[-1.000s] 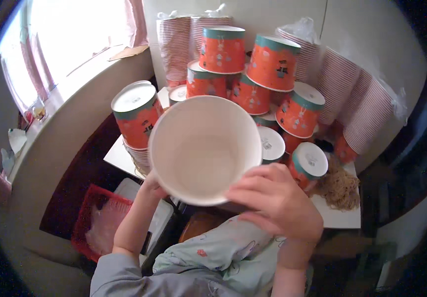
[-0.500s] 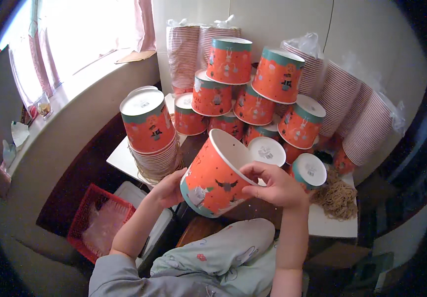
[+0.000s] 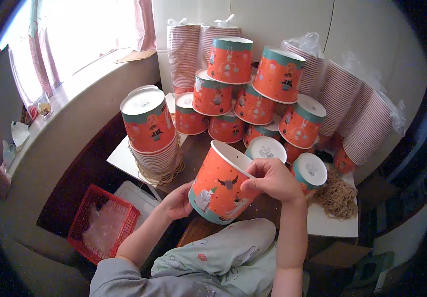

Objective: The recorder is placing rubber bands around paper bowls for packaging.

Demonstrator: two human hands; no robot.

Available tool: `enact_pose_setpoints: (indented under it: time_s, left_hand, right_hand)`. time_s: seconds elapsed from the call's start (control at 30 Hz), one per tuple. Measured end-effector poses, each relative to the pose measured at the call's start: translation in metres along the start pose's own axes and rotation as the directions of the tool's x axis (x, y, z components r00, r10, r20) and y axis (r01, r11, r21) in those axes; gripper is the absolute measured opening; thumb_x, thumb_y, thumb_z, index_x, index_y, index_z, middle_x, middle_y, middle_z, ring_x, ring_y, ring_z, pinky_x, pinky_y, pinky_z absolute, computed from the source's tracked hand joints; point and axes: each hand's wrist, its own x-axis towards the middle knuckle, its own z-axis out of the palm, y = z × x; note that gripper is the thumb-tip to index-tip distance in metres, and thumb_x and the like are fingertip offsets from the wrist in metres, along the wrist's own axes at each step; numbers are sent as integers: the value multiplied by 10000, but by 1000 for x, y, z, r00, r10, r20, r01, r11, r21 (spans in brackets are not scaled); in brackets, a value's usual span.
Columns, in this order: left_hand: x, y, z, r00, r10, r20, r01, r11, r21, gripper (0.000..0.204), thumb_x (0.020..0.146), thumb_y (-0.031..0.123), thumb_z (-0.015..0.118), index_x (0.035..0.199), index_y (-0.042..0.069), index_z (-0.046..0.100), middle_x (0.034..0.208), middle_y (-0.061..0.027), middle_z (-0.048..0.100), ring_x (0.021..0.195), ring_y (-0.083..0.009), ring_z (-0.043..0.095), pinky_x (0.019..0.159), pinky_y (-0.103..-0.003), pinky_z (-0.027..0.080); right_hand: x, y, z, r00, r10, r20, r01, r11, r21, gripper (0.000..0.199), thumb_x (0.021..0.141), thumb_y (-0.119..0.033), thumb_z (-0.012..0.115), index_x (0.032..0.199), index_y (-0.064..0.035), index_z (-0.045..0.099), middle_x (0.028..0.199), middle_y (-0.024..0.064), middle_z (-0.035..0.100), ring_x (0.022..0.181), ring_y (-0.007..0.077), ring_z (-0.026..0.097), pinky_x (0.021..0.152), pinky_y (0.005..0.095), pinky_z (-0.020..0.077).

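Note:
An orange paper bucket [image 3: 218,185] with a teal band and bat and ghost drawings is held over my lap, its open mouth tilted up and away. My right hand [image 3: 276,180] pinches its rim on the right, thumb outside and fingers at the edge. Against the lower left side rests my left hand [image 3: 177,202], gripping the bucket, some fingertips hidden behind it. Just beyond stand upside-down buckets of the same kind, among them a small white-bottomed bucket [image 3: 267,150] and another bucket [image 3: 310,171] to the right.
A nested bucket stack [image 3: 149,128] stands left, with cords around its lower part. Upturned buckets [image 3: 229,62] form a pyramid behind. Plastic-wrapped stacks [image 3: 339,99] lean at the wall. Tan cord [image 3: 341,200] lies on the table's right; a red basket [image 3: 133,220] sits low left.
The bucket has shifted slightly down and to the right and tipped a little. My left hand has moved right and down with it, while my right hand still holds the rim.

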Motion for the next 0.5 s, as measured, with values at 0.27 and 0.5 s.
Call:
enact_pose_setpoints:
  time_s: [0.27,0.5]
  left_hand:
    - [1,-2,1,999,32,39,-30,997,-68,327,897,224,413,1143,9,436,1082,-105,546,974,-177,551,841,-298,480]
    - [3,-2,5,993,117,17,-118,991,66,351,894,266,420,1140,16,435,1055,-103,554,955,-186,555,799,-315,492]
  right_hand:
    - [4,5,-3,998,69,13,-69,998,-10,217,644,-142,742,739,-25,587,684,-29,555,626,35,490,541,197,412]
    - [0,7,-4,989,17,148,-11,999,-41,126,689,-82,603,803,-28,597,698,-35,551,641,33,485,568,195,412]
